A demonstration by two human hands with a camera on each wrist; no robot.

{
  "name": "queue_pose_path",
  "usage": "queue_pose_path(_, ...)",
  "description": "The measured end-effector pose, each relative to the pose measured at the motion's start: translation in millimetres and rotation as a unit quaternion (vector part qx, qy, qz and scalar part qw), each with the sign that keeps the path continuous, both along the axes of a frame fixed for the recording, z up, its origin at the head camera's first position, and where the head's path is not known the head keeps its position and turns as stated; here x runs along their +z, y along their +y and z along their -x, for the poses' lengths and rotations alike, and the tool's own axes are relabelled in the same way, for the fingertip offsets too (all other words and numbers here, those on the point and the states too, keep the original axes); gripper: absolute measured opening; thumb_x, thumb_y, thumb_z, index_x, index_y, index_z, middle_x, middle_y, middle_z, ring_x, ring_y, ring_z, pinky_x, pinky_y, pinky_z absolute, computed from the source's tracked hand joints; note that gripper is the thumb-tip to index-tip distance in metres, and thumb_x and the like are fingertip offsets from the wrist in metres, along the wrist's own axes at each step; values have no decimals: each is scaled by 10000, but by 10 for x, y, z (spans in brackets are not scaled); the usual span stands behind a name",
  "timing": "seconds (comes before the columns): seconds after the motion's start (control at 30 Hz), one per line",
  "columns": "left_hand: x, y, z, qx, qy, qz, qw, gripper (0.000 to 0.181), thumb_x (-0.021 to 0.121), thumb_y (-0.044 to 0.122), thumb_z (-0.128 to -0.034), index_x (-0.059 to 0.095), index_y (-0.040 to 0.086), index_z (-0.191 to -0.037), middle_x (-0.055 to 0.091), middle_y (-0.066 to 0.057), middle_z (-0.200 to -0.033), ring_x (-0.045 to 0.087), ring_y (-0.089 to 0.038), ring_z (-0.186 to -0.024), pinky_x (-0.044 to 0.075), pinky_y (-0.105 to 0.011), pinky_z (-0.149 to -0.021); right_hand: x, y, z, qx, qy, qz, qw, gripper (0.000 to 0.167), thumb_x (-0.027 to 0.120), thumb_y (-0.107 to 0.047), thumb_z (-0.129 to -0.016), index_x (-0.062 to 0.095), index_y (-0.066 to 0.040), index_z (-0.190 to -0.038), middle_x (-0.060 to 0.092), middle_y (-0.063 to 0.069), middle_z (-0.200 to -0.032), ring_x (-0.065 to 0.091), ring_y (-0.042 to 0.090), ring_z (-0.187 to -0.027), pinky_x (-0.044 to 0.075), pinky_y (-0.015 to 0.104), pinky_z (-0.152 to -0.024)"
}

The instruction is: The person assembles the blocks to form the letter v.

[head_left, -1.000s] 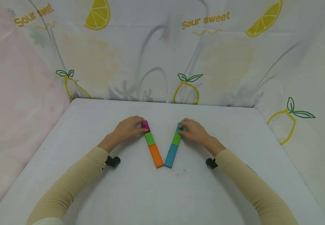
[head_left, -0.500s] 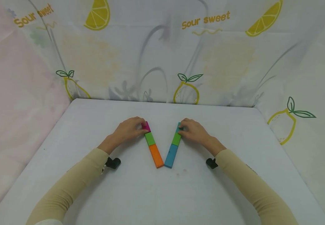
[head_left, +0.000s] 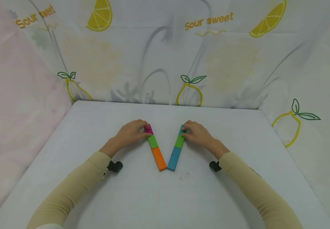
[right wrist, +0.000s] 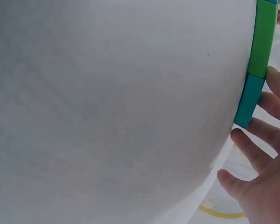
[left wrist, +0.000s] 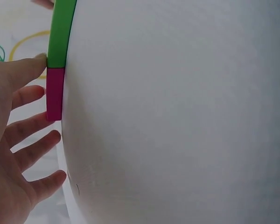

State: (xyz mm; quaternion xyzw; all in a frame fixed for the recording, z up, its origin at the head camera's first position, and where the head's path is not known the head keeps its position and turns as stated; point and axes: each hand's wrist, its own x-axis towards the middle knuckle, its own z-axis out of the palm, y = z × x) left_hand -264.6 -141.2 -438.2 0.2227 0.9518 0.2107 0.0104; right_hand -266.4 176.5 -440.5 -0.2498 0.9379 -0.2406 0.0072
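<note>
Two rows of coloured blocks form a V on the white table. The left row has a magenta block (head_left: 149, 129) at its far end, a green block (head_left: 152, 142) in the middle and an orange block (head_left: 159, 159) nearest. Opposite, a teal block (head_left: 181, 128), a second green block (head_left: 179, 142) and a longer blue block (head_left: 173, 159) make the right row. My left hand (head_left: 131, 131) holds the magenta block between thumb and fingers, the thumb by its joint with the green one (left wrist: 59, 39). My right hand (head_left: 197, 132) grips the teal block (right wrist: 249, 101) likewise.
The white table (head_left: 165, 200) reaches back to a lemon-print cloth (head_left: 227, 70) hanging behind and at the sides. A dark wrist device (head_left: 115, 166) sits below my left wrist, and a similar device (head_left: 215, 166) below my right.
My left hand and the magenta block have shifted very slightly toward me, against the green block. The right hand and its row look the same.
</note>
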Motion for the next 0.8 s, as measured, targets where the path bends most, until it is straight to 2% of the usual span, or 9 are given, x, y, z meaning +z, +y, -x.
queue_pose_path(0.27,7,31,15,-38,41,163,9999,275,720,391,-900,667,194,-1085,668,13,-1080,593,-191,-965,553,-403,-868,60,-4,11,0,-83,-207,9998,215,715,-226,-913,726,-64,-1053,680,77,-1168,633,269,-1104,511,437,-979)
queue_pose_path(0.53,13,59,29,-57,30,329,9994,249,712,415,-899,667,230,-1060,655,40,-1059,588,-173,-940,543,-378,-818,120,-17,73,10,-52,-757,9971,192,758,-256,-871,713,-95,-965,673,39,-999,642,228,-932,535,408,-838)
queue_pose_path(0.67,43,58,25,-84,-17,332,9994,258,717,400,-894,668,217,-1068,651,30,-1059,582,-176,-946,542,-376,-810,112,-28,93,-102,-146,-901,9958,220,765,-279,-865,703,-115,-998,686,32,-1022,636,227,-951,527,407,-852)
queue_pose_path(0.8,47,51,27,-61,-8,259,9996,258,710,406,-898,667,210,-1060,644,21,-1093,579,-183,-959,543,-380,-809,118,-35,78,-149,-135,-781,9967,233,760,-272,-868,706,-106,-1023,705,61,-1109,642,263,-1035,519,446,-914)
